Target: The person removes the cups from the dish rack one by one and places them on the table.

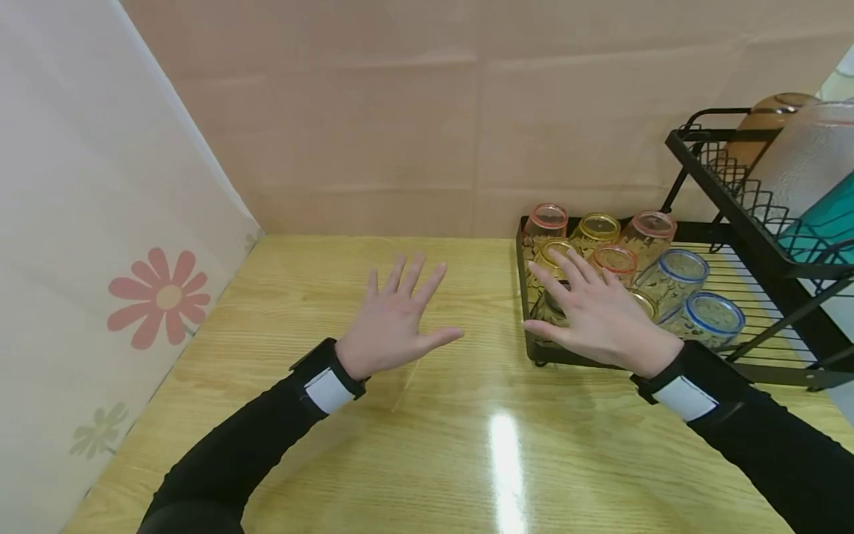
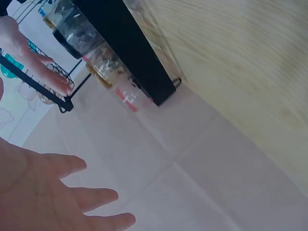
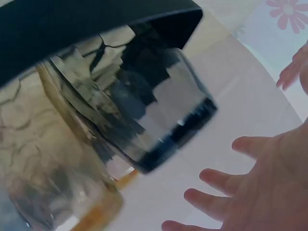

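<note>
My left hand (image 1: 394, 326) is spread over the bare wooden table (image 1: 320, 289), fingers straight and palm down, holding nothing. My right hand (image 1: 597, 315) also has its fingers spread, and in the head view it overlaps the near left part of a black dish rack (image 1: 600, 359). Several upturned glasses stand in the rack's lower tray, with red (image 1: 549, 215), yellow (image 1: 599, 225) and blue (image 1: 715, 313) rims. A dark-rimmed glass (image 3: 144, 110) shows large in the right wrist view, apart from the right fingers (image 3: 221, 183). The right hand partly hides the front glasses in the head view.
The rack's upper shelf (image 1: 707, 170) carries an orange-brown container (image 1: 767, 122), a clear one (image 1: 797, 163) and a teal one (image 1: 823, 222). A pinkish cloth backdrop (image 1: 373, 133) hangs behind the table, and a white flowered sheet (image 1: 100, 200) borders its left side.
</note>
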The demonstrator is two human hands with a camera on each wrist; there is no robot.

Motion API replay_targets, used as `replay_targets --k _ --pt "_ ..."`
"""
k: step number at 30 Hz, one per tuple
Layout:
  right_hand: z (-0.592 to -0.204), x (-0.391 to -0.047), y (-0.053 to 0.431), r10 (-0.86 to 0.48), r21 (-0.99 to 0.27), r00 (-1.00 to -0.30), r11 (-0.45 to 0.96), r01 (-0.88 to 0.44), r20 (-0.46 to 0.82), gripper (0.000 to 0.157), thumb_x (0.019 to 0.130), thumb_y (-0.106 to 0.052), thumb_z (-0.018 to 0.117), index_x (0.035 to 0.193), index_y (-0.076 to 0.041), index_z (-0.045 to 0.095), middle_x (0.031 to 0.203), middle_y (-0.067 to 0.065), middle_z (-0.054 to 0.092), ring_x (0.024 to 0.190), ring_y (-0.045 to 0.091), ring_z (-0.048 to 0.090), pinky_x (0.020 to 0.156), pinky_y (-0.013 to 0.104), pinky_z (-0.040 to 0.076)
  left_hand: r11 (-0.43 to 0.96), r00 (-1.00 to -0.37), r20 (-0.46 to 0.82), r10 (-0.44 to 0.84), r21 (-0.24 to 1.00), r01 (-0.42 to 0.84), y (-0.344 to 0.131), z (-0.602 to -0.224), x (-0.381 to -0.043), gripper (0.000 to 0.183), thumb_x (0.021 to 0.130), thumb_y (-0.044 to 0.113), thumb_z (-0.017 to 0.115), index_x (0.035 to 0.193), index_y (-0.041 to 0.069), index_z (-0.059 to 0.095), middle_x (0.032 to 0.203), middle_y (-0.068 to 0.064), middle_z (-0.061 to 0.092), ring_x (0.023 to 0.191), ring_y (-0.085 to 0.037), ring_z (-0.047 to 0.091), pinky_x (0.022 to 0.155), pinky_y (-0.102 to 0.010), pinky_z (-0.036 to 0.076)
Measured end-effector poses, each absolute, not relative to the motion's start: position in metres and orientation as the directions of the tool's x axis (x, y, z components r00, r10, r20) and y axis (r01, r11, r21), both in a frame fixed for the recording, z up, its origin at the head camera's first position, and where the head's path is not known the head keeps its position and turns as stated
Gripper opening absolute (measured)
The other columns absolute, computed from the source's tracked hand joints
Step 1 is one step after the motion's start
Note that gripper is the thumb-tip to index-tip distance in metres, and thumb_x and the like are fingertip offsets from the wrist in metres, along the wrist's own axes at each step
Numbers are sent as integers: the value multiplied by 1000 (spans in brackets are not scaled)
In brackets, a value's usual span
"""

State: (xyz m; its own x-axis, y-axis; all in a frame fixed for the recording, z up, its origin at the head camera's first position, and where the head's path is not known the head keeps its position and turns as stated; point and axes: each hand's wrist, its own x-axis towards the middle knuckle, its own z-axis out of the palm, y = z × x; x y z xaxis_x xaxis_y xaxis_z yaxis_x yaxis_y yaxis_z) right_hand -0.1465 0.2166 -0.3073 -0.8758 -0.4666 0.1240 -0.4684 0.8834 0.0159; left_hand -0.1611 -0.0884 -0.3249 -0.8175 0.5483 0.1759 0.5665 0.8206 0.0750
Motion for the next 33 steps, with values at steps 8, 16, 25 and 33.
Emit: replay_targets --k 8,16,25,33 --pt "-325 -149 220 -464 -23 -874 881 -472 147 77 94 -60 50 146 -5 41 129 29 44 114 44 47 81 57 46 791 -810 121 574 172 586 -48 -337 -167 92 88 77 39 158 23 13 160 -15 11 145 -39 7 106 -70 10" --pt "-338 -158 222 -399 -65 -908 910 -409 123 66 98 -53 48 139 -1 46 118 26 47 100 40 52 63 49 50 778 -812 94 576 243 579 -14 -353 -169 91 88 77 37 158 26 8 161 -12 9 146 -35 8 108 -67 12" --pt "-354 -169 223 -408 -2 -877 906 -422 254 43 98 -36 57 119 1 55 100 22 53 79 35 55 51 44 47 774 -830 88 550 319 547 -1 -363 -171 89 88 76 38 157 27 11 161 -9 11 146 -32 11 108 -67 13" --pt "-347 -169 222 -427 19 -857 897 -441 287 37 96 -33 60 113 0 57 92 20 53 71 33 54 44 39 44 764 -834 72 546 365 532 2 -363 -175 87 90 74 39 158 27 10 161 -8 12 146 -31 10 109 -65 12"
